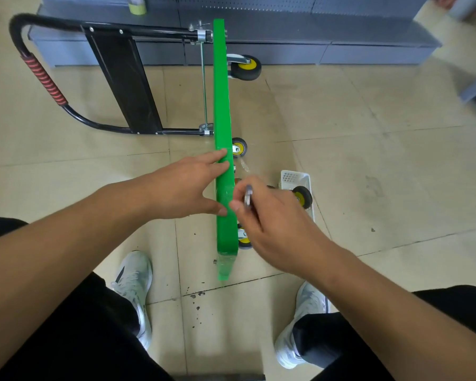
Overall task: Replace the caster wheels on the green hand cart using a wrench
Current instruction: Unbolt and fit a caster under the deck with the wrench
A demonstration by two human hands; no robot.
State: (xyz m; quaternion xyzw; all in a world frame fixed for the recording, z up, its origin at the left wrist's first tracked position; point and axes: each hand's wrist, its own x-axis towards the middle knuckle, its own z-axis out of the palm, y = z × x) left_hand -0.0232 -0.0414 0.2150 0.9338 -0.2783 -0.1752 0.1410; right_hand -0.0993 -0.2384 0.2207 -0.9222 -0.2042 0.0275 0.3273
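The green hand cart (pixel 222 105) stands on its side edge on the floor, its black handle (pixel 39 75) lying out to the left. My left hand (pixel 187 185) rests on the platform's upper edge, fingers straight and thumb pressed against the green side. My right hand (pixel 270 218) grips a metal wrench (pixel 248 196) just right of the platform, blurred by motion. Black casters with yellow hubs stick out on the right: one at the far end (pixel 246 67), one in the middle (pixel 239 147), one near end (pixel 244 239), partly hidden by my right hand.
A white plastic basket (pixel 296 177) on the floor to the right holds a loose caster wheel (pixel 302 196). A grey metal shelf base (pixel 259 42) runs along the back with a roll of green tape (pixel 137 5) on it. My two shoes stand below on the tiles.
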